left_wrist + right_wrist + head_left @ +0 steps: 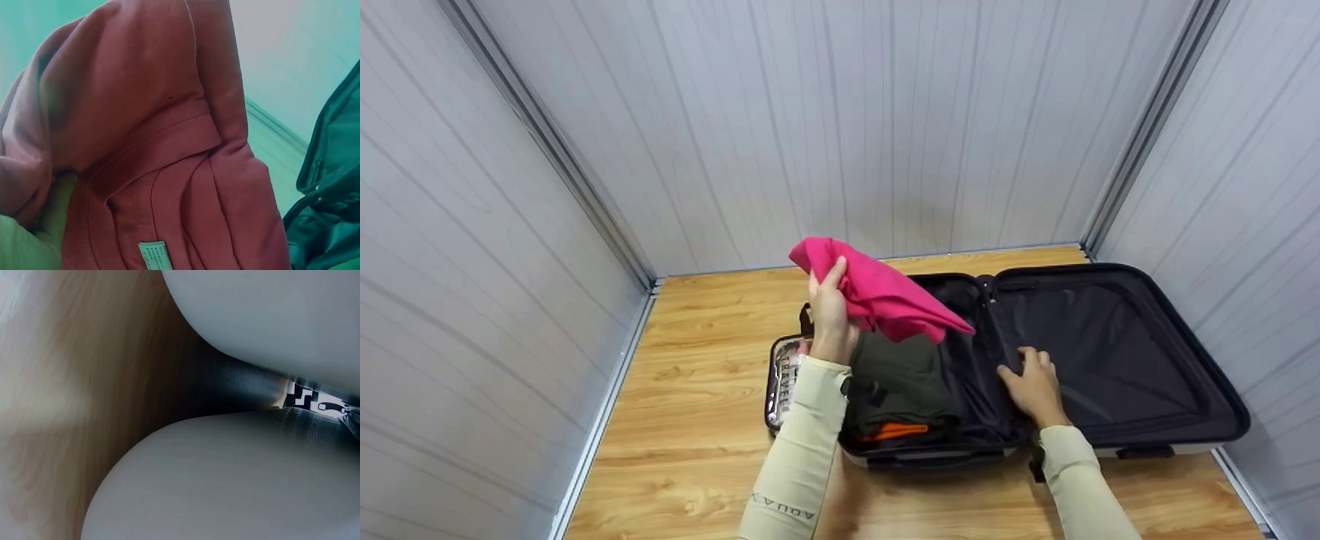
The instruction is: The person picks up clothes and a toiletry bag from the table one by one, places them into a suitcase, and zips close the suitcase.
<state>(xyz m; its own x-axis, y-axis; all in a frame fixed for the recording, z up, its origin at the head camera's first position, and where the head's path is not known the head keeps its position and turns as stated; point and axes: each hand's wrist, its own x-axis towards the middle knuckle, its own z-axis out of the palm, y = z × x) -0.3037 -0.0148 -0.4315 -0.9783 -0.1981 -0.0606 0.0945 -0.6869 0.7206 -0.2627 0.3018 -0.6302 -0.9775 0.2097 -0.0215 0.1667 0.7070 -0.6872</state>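
My left hand (831, 315) grips a folded bright pink garment (885, 292), thumb on top, holding it above the left half of an open suitcase (1117, 352). Stitched hems and a small white label (156, 256) show on the garment in the left wrist view. Beneath it, a dark green folded garment (904, 375) lies in the suitcase, with an orange piece (896, 430) showing under its near edge. My right hand (1035, 386) rests at the suitcase's middle edge, fingers loosely bent, nothing visible in them. The right wrist view shows the pale shell halves (236, 478), not the hand.
A clear pouch (781, 382) with black trim and lettering stands against the suitcase's left side, partly hidden by my left forearm. The wooden floor (697, 420) is enclosed by pale panel walls (885, 135), and the right wall stands close to the suitcase lid.
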